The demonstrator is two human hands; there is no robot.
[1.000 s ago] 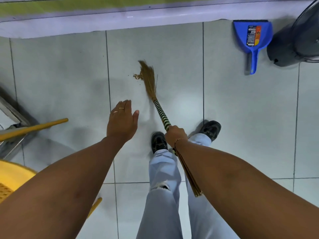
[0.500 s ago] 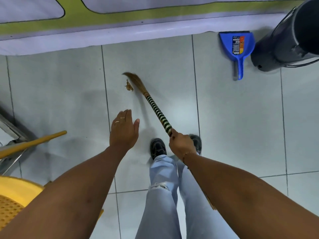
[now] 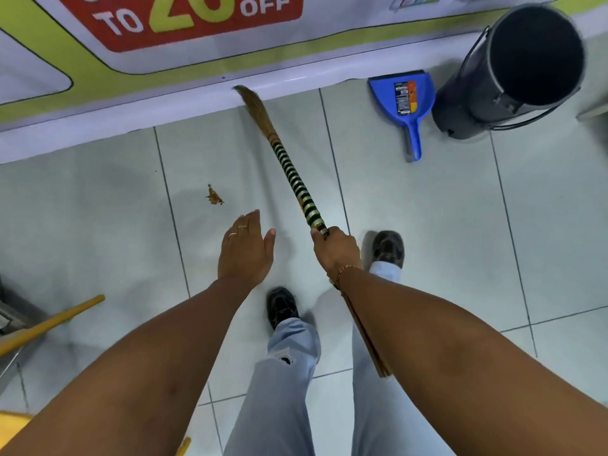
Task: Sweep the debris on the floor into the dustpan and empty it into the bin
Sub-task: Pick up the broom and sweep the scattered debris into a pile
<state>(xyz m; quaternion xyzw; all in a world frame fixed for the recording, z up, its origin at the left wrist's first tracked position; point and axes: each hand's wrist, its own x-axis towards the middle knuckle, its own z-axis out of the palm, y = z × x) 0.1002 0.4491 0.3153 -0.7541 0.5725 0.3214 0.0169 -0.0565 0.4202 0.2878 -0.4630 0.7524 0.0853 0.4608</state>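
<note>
Striped broom (image 3: 297,182) gripped in right hand (image 3: 335,250), left hand (image 3: 245,250) empty, flat

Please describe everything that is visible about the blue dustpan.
The dustpan looks like blue plastic, with a flat scoop and a short narrow handle that has a hole at its end. A printed label, dark and orange, is stuck inside the scoop. It lies on the tiled floor, its wide edge toward the banner and its handle toward the person. The dark bin lies close on its right. No hand touches it, and it appears empty.
</note>
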